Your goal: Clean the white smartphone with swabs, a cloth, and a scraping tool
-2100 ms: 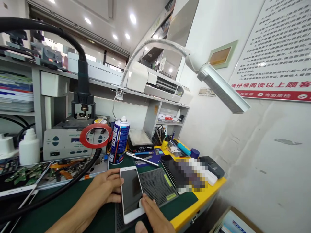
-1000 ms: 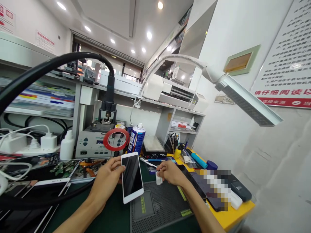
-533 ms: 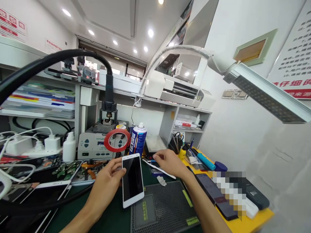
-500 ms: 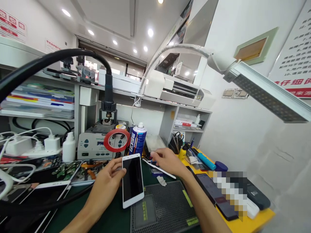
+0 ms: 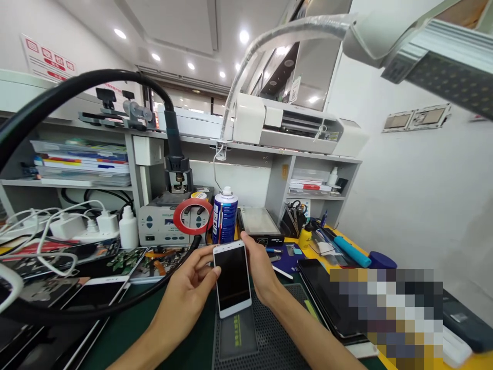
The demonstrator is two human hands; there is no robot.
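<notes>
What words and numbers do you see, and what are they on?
None can be read for sure.
Wall sign: too blurred.
Blue can: white letters, unclear.
Grey machine: print too small.
Flat box: front label too small.
Grey mat: yellowish writing, blurred.
Long white machine: label too small.
Held phone: nothing readable.

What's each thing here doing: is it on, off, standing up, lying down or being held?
Held white phone, tilted up, screen dark
Left hand, gripping the phone's left edge
Right hand, at the phone's right edge
Blue spray can, standing upright
Red tape roll, upright, ring facing us
White bottle, standing upright
Black phone, lying down, screen dark
Lamp, panel looks unlit
Ceiling lights, on
</notes>
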